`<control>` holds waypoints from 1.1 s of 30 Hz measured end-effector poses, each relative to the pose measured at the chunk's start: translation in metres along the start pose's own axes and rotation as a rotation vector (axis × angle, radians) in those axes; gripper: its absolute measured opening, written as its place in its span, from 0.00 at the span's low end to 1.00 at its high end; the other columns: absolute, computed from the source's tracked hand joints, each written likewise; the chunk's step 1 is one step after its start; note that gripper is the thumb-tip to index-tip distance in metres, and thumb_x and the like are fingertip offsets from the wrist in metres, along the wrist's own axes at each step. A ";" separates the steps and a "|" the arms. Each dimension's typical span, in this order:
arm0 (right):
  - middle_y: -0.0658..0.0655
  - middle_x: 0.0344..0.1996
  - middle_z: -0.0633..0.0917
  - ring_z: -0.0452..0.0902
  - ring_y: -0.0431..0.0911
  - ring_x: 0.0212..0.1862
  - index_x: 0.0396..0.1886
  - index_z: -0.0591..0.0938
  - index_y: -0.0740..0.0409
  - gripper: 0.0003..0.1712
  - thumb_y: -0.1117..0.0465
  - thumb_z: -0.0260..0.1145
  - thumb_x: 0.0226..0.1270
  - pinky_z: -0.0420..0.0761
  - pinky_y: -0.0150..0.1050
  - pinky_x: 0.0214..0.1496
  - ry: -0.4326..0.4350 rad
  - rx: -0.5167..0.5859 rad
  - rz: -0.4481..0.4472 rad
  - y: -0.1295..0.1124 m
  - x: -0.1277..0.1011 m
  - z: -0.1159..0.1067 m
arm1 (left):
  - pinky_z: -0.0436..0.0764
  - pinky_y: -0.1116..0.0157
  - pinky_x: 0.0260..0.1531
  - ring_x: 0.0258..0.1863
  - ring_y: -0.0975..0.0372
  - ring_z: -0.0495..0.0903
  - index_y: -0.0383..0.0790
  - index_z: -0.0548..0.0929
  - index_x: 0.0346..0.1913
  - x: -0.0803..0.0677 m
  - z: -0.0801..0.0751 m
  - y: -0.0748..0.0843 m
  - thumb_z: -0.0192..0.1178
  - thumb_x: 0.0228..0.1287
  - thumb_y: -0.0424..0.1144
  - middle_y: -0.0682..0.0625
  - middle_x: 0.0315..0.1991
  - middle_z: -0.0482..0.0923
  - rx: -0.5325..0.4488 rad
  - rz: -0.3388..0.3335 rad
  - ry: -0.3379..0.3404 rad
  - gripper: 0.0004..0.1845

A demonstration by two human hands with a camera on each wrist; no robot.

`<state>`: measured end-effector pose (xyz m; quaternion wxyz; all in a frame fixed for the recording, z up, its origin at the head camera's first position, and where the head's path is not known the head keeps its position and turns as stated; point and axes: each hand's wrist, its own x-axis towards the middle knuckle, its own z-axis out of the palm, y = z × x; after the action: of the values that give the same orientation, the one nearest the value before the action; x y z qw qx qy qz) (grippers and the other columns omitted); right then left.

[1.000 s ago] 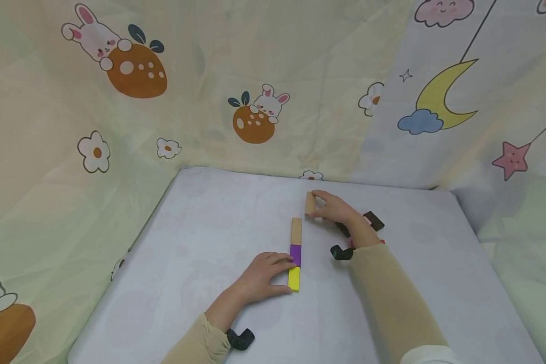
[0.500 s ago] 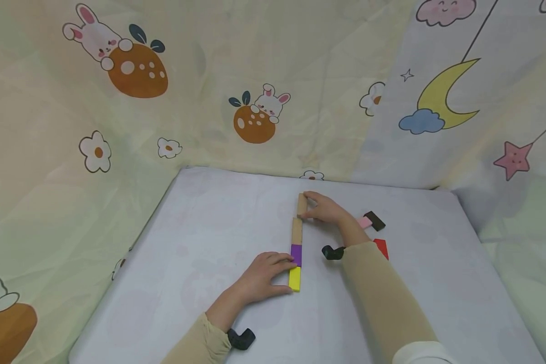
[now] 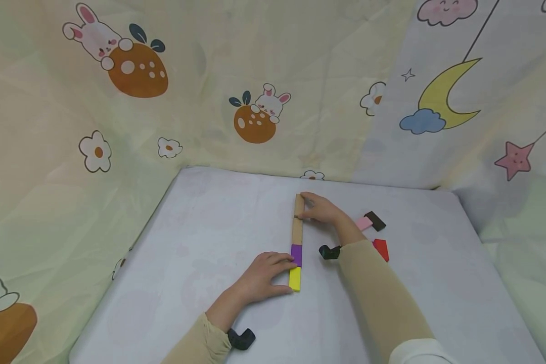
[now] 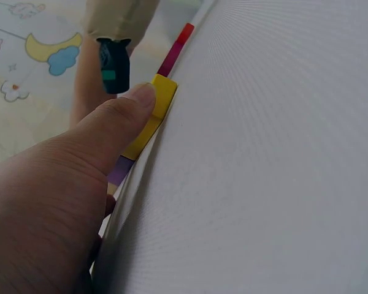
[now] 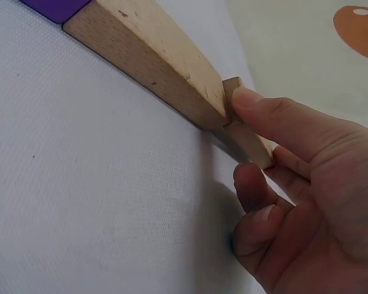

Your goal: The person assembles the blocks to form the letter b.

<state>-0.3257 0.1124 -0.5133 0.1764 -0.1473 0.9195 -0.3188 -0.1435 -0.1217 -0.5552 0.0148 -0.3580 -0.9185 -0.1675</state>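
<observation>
Four blocks form a line down the table: a yellow block [image 3: 294, 281] nearest, a purple block [image 3: 297, 254], a plain wooden block [image 3: 297, 232], and a second plain wooden block [image 3: 299, 203] farthest. My right hand [image 3: 324, 209] pinches that farthest block between thumb and fingers. In the right wrist view its near end meets the first wooden block [image 5: 153, 58], slightly out of line. My left hand [image 3: 262, 278] rests at the left side of the line, fingertips on purple and yellow, thumb [image 4: 138, 101] against the yellow block; its other fingers are mostly hidden there.
Right of the right forearm lie a pink block [image 3: 364, 223], a dark brown block [image 3: 375, 221] and a red block [image 3: 381, 249], partly behind the sleeve. White cloth covers the table [image 3: 209, 217]; a printed curtain [image 3: 200, 111] rises behind its far edge.
My right hand has brought the second wooden block leftward to the far end of the line. Pink and red blocks now show more beside the sleeve. My left hand has stayed put.
</observation>
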 end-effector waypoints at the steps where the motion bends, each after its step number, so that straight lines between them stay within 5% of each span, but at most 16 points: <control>1: 0.51 0.71 0.58 0.47 0.51 0.73 0.70 0.57 0.44 0.47 0.43 0.67 0.53 0.51 0.55 0.72 -0.003 -0.002 -0.003 0.000 0.001 0.000 | 0.61 0.59 0.64 0.63 0.65 0.62 0.66 0.66 0.63 0.000 0.000 0.000 0.50 0.53 0.70 0.66 0.63 0.62 0.001 0.000 0.001 0.33; 33: 0.52 0.72 0.55 0.46 0.51 0.73 0.71 0.55 0.44 0.41 0.48 0.61 0.61 0.49 0.52 0.73 -0.018 0.039 0.004 0.002 -0.003 0.004 | 0.61 0.59 0.65 0.64 0.65 0.61 0.68 0.64 0.64 -0.001 0.002 -0.001 0.48 0.53 0.71 0.67 0.63 0.62 -0.007 -0.009 -0.003 0.34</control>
<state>-0.3220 0.1130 -0.5173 0.1882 -0.1450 0.9117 -0.3352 -0.1436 -0.1221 -0.5577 0.0115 -0.3541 -0.9195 -0.1704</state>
